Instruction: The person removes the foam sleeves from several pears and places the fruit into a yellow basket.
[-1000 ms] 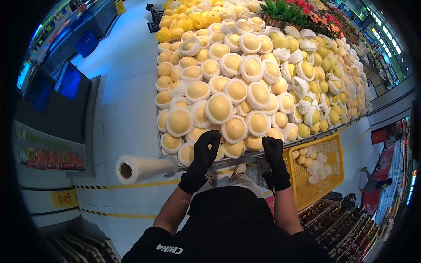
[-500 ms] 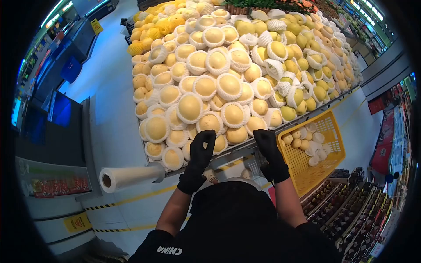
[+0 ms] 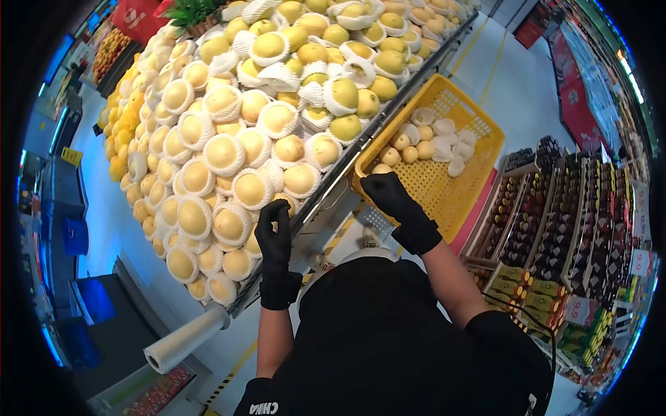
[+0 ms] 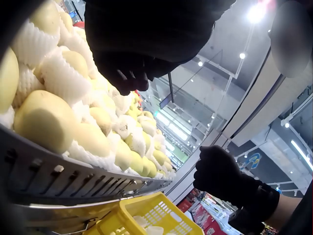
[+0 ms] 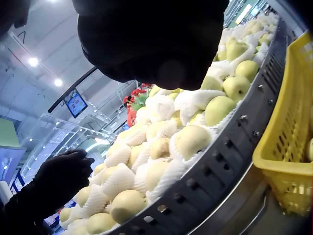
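Observation:
In the head view my left hand [image 3: 274, 236], black-gloved, hovers over the near edge of the fruit stand with loosely curled fingers and nothing in them. Close by are round yellow pears [image 3: 252, 188] in white foam net sleeves. My right hand [image 3: 392, 194], gloved too, is raised by the near left corner of a yellow plastic basket [image 3: 479, 201]; its fingers are loosely curled and hold nothing. Inside the basket lie several pears [image 3: 410, 154] and white foam sleeves [image 3: 444, 127]. The left wrist view shows the right hand [image 4: 217, 171] raised apart from the fruit.
A roll of clear plastic bags [image 3: 184, 341] sticks out from the stand's near corner. Greener pears [image 3: 345, 93] are heaped farther along the stand. To the right, beyond the basket, rise shelves [image 3: 531, 215] of packed goods. The stand has a dark slatted rim [image 5: 205, 171].
The head view has turned right, so stand and bag roll shift left and the basket comes nearer the middle. My right hand now overlaps the basket's corner. Both hands stay without anything held.

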